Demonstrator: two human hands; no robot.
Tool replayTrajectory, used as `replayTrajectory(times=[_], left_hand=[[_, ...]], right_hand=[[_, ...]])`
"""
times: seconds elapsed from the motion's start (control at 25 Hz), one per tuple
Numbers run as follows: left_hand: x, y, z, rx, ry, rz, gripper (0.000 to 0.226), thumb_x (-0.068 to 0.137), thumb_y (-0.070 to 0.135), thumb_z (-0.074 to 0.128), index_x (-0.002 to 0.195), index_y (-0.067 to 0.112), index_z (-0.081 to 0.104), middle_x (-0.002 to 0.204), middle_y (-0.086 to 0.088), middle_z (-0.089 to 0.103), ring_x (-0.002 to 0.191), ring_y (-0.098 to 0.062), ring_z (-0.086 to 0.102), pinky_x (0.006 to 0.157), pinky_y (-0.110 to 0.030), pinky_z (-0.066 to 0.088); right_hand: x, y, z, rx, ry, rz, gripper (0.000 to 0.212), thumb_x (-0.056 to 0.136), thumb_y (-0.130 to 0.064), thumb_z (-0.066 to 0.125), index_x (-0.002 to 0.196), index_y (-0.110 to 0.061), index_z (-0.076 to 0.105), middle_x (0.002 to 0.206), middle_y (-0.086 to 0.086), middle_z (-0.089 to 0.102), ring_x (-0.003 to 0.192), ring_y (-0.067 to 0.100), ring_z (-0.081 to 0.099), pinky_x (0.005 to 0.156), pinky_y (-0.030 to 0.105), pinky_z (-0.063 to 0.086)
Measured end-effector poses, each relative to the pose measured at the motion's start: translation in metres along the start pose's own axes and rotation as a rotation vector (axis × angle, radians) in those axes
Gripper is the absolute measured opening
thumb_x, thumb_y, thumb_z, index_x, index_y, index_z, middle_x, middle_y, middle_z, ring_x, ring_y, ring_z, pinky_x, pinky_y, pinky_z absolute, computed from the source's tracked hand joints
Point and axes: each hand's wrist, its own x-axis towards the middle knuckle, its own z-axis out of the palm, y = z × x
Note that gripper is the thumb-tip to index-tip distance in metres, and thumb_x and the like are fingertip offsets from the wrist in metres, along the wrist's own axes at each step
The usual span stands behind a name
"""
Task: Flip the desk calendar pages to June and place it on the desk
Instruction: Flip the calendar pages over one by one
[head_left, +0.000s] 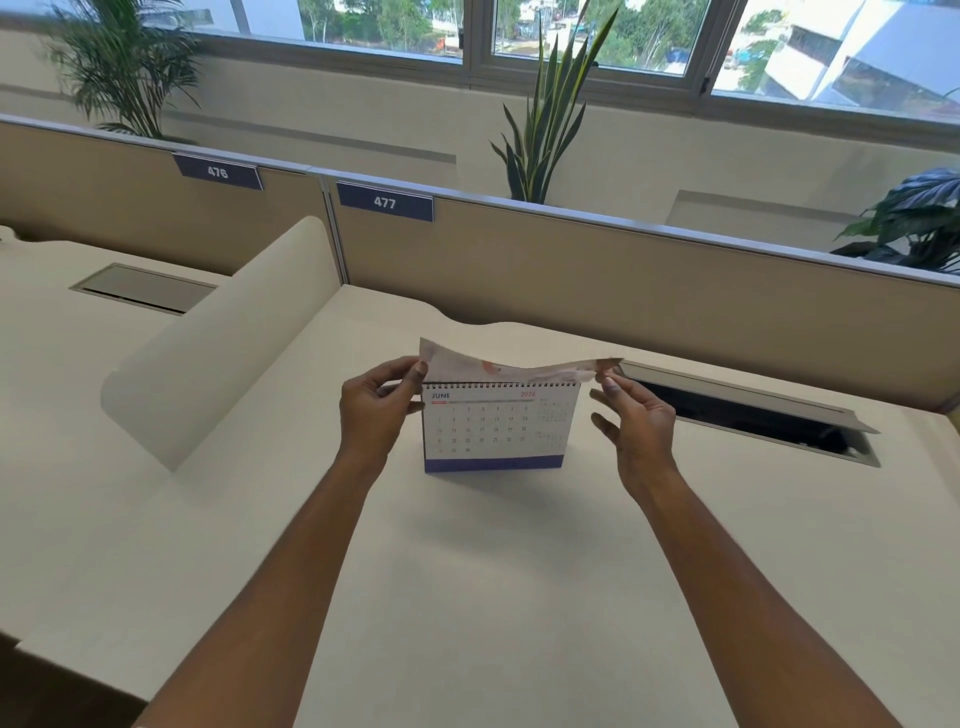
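Calendar (498, 434) open at June
It stands on the counter (467, 597) between the left hand (382, 410) and right hand (636, 423); each pinches a corner of the lifted page (511, 368), which must tip back over the rings.

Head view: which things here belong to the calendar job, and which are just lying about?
Job: desk calendar, front page showing June; its lifted page; left hand and right hand, each pinching a corner of that page; desk.

Lying about: curved divider; open cable hatch; tag 476; tag 477; tall plant.
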Motion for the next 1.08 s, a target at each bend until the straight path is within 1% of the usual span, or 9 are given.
replayTrajectory(times=[0.2, 0.32, 0.44, 0.6, 0.72, 0.8, 0.88, 0.96, 1.08], left_hand=[[0.016, -0.005, 0.006, 0.01, 0.037, -0.027, 0.01, 0.092, 0.021, 0.079, 0.101, 0.018, 0.079, 0.095, 0.005, 0.081, 0.081, -0.013, 0.078, 0.073, -0.03, 0.066], [0.023, -0.014, 0.009, 0.031, 0.058, -0.06, 0.013, 0.091, 0.022, 0.08, 0.103, 0.016, 0.079, 0.099, 0.001, 0.08, 0.084, -0.017, 0.078, 0.074, -0.033, 0.067], [0.029, -0.026, 0.009, 0.056, 0.061, -0.106, 0.016, 0.091, 0.022, 0.08, 0.104, 0.014, 0.08, 0.101, -0.005, 0.081, 0.091, -0.026, 0.079, 0.077, -0.039, 0.067], [0.036, -0.042, 0.009, 0.036, 0.066, -0.171, 0.012, 0.09, 0.025, 0.081, 0.1, 0.017, 0.08, 0.1, -0.007, 0.082, 0.091, -0.027, 0.08, 0.08, -0.041, 0.066], [0.043, -0.05, 0.009, 0.033, 0.073, -0.199, 0.009, 0.089, 0.027, 0.082, 0.095, 0.02, 0.08, 0.094, -0.004, 0.083, 0.086, -0.023, 0.08, 0.076, -0.037, 0.066], [0.047, -0.056, 0.008, 0.045, 0.078, -0.207, 0.004, 0.089, 0.027, 0.082, 0.091, 0.023, 0.08, 0.083, 0.004, 0.082, 0.078, -0.017, 0.078, 0.069, -0.032, 0.065], [0.05, -0.062, 0.006, 0.061, 0.079, -0.218, 0.008, 0.088, 0.03, 0.082, 0.089, 0.023, 0.081, 0.079, 0.008, 0.082, 0.073, -0.014, 0.075, 0.064, -0.028, 0.063], [0.051, -0.069, 0.005, 0.053, 0.081, -0.25, 0.018, 0.088, 0.035, 0.082, 0.089, 0.017, 0.081, 0.085, 0.003, 0.082, 0.076, -0.018, 0.075, 0.066, -0.031, 0.063], [0.049, -0.076, 0.005, 0.032, 0.091, -0.274, 0.023, 0.086, 0.041, 0.082, 0.09, 0.018, 0.08, 0.093, -0.002, 0.081, 0.08, -0.021, 0.074, 0.069, -0.033, 0.062]], right_hand=[[0.012, -0.001, 0.008, -0.048, -0.006, -0.034, 0.014, 0.096, -0.013, 0.07, 0.095, -0.023, 0.079, 0.094, -0.007, 0.075, 0.096, 0.014, 0.066, 0.076, 0.034, 0.054], [0.019, 0.003, 0.012, -0.068, -0.031, -0.023, 0.015, 0.097, -0.011, 0.068, 0.099, -0.022, 0.079, 0.089, -0.015, 0.078, 0.096, 0.011, 0.068, 0.076, 0.033, 0.054], [0.028, 0.007, 0.014, -0.1, -0.05, -0.008, 0.018, 0.097, -0.011, 0.067, 0.106, -0.022, 0.078, 0.103, -0.01, 0.078, 0.108, 0.014, 0.067, 0.078, 0.033, 0.054], [0.04, 0.017, 0.016, -0.159, -0.046, 0.021, 0.018, 0.097, -0.013, 0.068, 0.111, -0.02, 0.077, 0.121, -0.001, 0.073, 0.116, 0.016, 0.063, 0.085, 0.037, 0.054], [0.048, 0.028, 0.017, -0.176, -0.06, 0.038, 0.02, 0.096, -0.011, 0.068, 0.111, -0.018, 0.079, 0.125, 0.005, 0.072, 0.121, 0.021, 0.062, 0.076, 0.031, 0.053], [0.05, 0.034, 0.016, -0.18, -0.065, 0.042, 0.021, 0.097, -0.011, 0.066, 0.111, -0.021, 0.078, 0.116, 0.002, 0.076, 0.115, 0.018, 0.065, 0.073, 0.028, 0.052], [0.053, 0.039, 0.015, -0.197, -0.065, 0.038, 0.021, 0.098, -0.011, 0.066, 0.108, -0.025, 0.078, 0.099, -0.009, 0.08, 0.105, 0.012, 0.067, 0.073, 0.029, 0.052], [0.055, 0.043, 0.014, -0.215, -0.067, 0.036, 0.02, 0.098, -0.012, 0.065, 0.106, -0.026, 0.077, 0.089, -0.018, 0.079, 0.098, 0.008, 0.067, 0.072, 0.029, 0.053], [0.056, 0.05, 0.013, -0.211, -0.057, 0.048, 0.018, 0.1, -0.013, 0.064, 0.11, -0.022, 0.076, 0.091, -0.016, 0.079, 0.097, 0.009, 0.066, 0.07, 0.027, 0.054]])
